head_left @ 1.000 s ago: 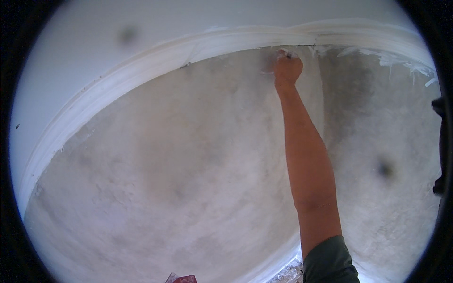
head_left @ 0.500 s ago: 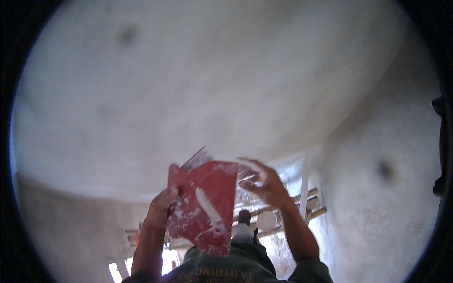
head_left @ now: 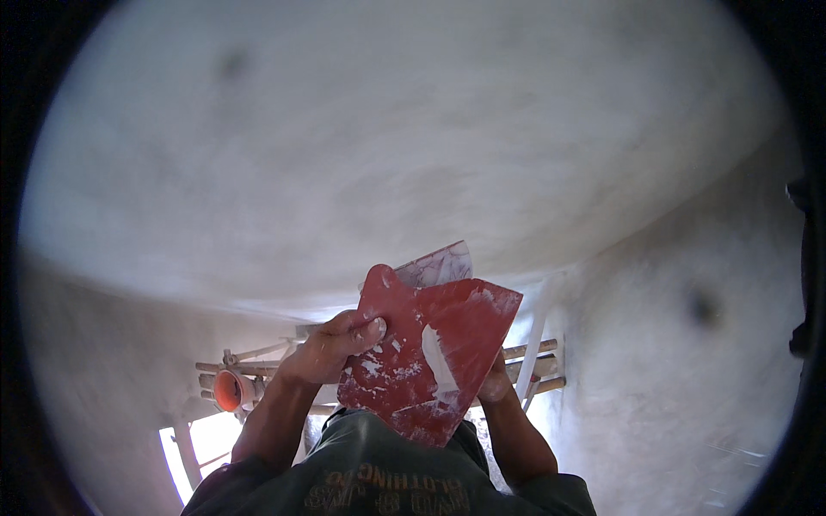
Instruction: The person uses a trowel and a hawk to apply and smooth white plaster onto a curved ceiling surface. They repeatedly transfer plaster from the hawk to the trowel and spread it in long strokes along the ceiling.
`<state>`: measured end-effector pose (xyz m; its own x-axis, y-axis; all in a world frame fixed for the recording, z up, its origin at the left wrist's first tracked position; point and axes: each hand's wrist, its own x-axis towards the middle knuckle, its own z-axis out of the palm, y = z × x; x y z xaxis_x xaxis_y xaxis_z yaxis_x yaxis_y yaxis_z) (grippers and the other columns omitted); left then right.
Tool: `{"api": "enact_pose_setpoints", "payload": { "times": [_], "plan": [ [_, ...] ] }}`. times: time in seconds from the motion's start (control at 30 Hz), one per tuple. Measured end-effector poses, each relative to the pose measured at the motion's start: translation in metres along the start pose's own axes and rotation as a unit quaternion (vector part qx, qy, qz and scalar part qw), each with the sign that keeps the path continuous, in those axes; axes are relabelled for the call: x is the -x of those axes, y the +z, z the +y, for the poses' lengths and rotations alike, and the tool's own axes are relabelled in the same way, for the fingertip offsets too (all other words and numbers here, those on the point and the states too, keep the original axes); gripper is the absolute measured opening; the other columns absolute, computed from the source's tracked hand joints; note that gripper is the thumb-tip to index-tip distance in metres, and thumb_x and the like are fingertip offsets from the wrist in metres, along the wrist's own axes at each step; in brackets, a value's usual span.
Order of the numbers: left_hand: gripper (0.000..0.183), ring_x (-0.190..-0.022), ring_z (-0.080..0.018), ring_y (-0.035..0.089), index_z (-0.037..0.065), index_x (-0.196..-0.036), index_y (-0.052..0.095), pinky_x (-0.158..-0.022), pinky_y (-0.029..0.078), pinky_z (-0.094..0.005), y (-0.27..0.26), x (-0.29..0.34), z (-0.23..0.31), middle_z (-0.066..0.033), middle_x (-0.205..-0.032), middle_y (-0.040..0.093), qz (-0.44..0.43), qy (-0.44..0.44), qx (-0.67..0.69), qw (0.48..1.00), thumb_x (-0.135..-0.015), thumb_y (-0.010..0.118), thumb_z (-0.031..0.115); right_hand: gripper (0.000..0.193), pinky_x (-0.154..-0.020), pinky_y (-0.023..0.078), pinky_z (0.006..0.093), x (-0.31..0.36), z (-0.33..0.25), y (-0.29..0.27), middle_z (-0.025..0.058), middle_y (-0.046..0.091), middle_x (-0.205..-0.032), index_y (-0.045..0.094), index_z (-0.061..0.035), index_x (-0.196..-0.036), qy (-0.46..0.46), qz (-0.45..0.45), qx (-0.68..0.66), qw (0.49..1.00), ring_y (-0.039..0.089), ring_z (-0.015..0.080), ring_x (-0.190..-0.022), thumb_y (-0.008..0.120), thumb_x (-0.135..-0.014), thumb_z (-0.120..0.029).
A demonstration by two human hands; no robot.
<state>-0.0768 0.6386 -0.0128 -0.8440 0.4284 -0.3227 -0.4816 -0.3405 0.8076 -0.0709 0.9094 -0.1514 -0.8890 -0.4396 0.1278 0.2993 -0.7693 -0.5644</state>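
Note:
My left hand [head_left: 331, 348] grips a flat red plastering board [head_left: 400, 344] by its left side, thumb on the face. White putty smears spot the board, with a thicker streak near its middle. Behind its upper edge sticks out a pale, putty-stained blade [head_left: 440, 265]; its handle is hidden, so I cannot tell which hand holds it. My right hand [head_left: 495, 384] is at the board's right side, mostly behind it, its fingers out of sight.
A smooth grey-white plastered surface [head_left: 344, 155] spreads overhead and in front, meeting a wall [head_left: 671, 344] on the right. Wooden scaffold poles [head_left: 538, 368] lie behind my arms. An orange bucket [head_left: 229, 391] stands at lower left, near a bright opening [head_left: 211, 439].
The board has shifted right and tilted. The blade behind it now shows further right. My right hand, earlier visible with spread fingers beside the board, has gone lower and behind it.

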Motion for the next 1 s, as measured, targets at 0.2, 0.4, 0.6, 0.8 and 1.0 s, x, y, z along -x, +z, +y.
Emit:
{"api": "enact_pose_setpoints", "payload": {
  "times": [0.2, 0.4, 0.6, 0.8, 1.0],
  "plan": [
    [0.048, -0.102, -0.0138, 0.068, -0.001, -0.134, 0.060, -0.088, 0.055, -0.0321, 0.001, -0.007, -0.003, -0.0066, -0.116, 0.071, 0.064, -0.041, -0.050, 0.996, -0.104, 0.062, 0.036, 0.073, -0.103, 0.053, 0.0416, -0.006, 0.004, -0.001, 0.0130, 0.059, -0.142, 0.046, -0.0058, -0.149, -0.021, -0.023, 0.128, 0.991, 0.059, 0.0230, -0.128, 0.084, -0.088, -0.016],
    [0.049, -0.101, -0.0158, 0.069, 0.000, -0.130, 0.062, -0.087, 0.057, -0.0347, 0.009, -0.006, -0.019, -0.0082, -0.113, 0.072, 0.099, -0.046, -0.083, 0.991, -0.102, 0.064, 0.039, 0.051, -0.097, 0.057, 0.0412, -0.028, -0.002, 0.010, 0.0116, 0.063, -0.132, 0.051, -0.0023, -0.143, 0.021, 0.302, 0.172, 0.937, 0.064, 0.0218, -0.116, 0.071, -0.098, -0.013],
    [0.052, -0.096, -0.0176, 0.072, -0.003, -0.134, 0.057, -0.083, 0.061, -0.0343, 0.012, 0.011, -0.007, -0.0102, -0.112, 0.072, 0.234, 0.012, 0.019, 0.972, -0.102, 0.065, 0.037, 0.041, -0.095, 0.056, 0.0408, -0.038, -0.092, 0.014, 0.0110, 0.065, -0.128, 0.058, -0.0013, -0.135, -0.281, 0.371, 0.248, 0.850, 0.066, 0.0245, -0.111, 0.069, -0.099, -0.016],
    [0.045, -0.099, -0.0192, 0.072, -0.003, -0.132, 0.057, -0.086, 0.060, -0.0374, 0.011, 0.007, -0.006, -0.0115, -0.113, 0.072, 0.204, 0.062, -0.018, 0.977, -0.093, 0.072, 0.014, 0.045, -0.090, 0.056, 0.0363, -0.006, -0.136, 0.062, 0.0123, 0.065, -0.121, 0.052, 0.0027, -0.134, -0.174, 0.267, 0.356, 0.878, 0.066, 0.0221, -0.106, 0.069, -0.094, -0.004],
    [0.036, -0.103, -0.0166, 0.069, -0.004, -0.129, 0.059, -0.093, 0.055, -0.0337, 0.007, 0.001, -0.012, -0.0106, -0.115, 0.072, 0.126, 0.072, -0.034, 0.989, -0.095, 0.068, 0.005, 0.034, -0.082, 0.056, 0.0341, -0.018, -0.117, 0.111, 0.0110, 0.072, -0.100, 0.055, 0.0019, -0.122, -0.024, 0.144, 0.550, 0.823, 0.070, 0.0191, -0.088, 0.068, -0.091, -0.001]
  ]
}}
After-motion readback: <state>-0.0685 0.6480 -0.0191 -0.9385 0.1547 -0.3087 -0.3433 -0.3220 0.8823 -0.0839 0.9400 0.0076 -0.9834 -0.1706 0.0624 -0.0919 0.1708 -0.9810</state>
